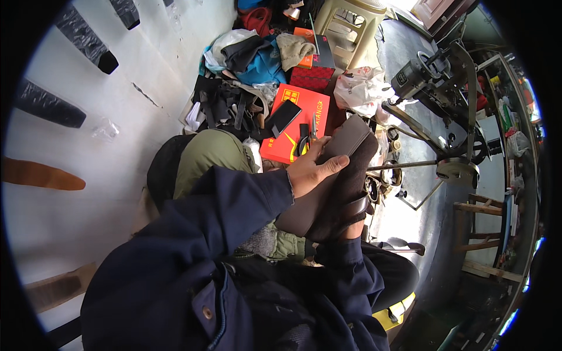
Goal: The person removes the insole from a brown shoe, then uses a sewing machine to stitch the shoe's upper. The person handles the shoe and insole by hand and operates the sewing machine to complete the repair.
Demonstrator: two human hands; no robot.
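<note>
A dark brown shoe (338, 196) with a fuzzy upper is held slantwise above my lap. Its flat grey-brown face (304, 209), which looks like the sole, is turned up towards me. My left hand (316, 171) lies against that face, thumb stretched across it and fingers towards the far edge. On the near right side, only the wrist of my right hand (351, 230) shows. The shoe and a shiny brown strap (355, 208) hide its fingers, so I cannot see how it grips. Just beyond my left fingers lies a flat red box (275, 153).
On the box rest a black phone (285, 119) and a black-handled tool (302, 140). Dark straps and cloths (225, 105) are piled at the left. A white plastic bag (360, 90) and a cream stool (348, 29) stand farther back. At the right rises a black sewing machine (433, 76).
</note>
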